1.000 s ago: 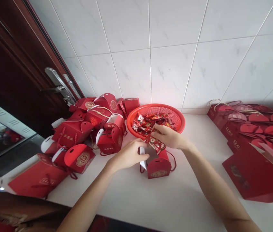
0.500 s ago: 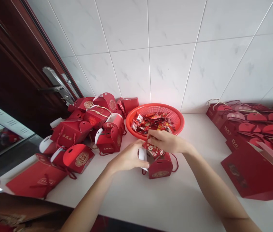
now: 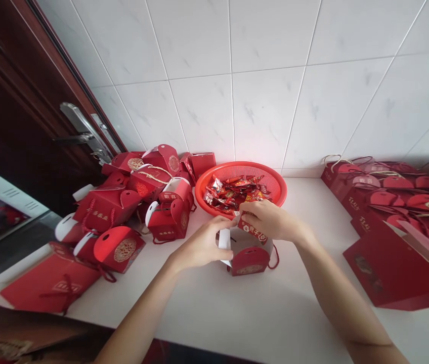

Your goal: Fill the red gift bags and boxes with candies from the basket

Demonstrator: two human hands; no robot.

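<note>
My right hand pinches a red printed candy packet and holds it at the mouth of a red gift box. The box stands on the white counter, open on top. My left hand grips the box's white-lined flap and hides part of the opening. Just behind my hands is a round red plastic basket, holding a heap of red wrapped candies.
Several folded red gift boxes with rope handles are heaped on the left, by a dark wooden door with a metal handle. Flat red boxes or bags lie on the right. White tiles rise behind the counter.
The candy packet has dropped lower, from above the box to its mouth. My right hand has moved down and slightly right. The whole view has drifted slightly left.
</note>
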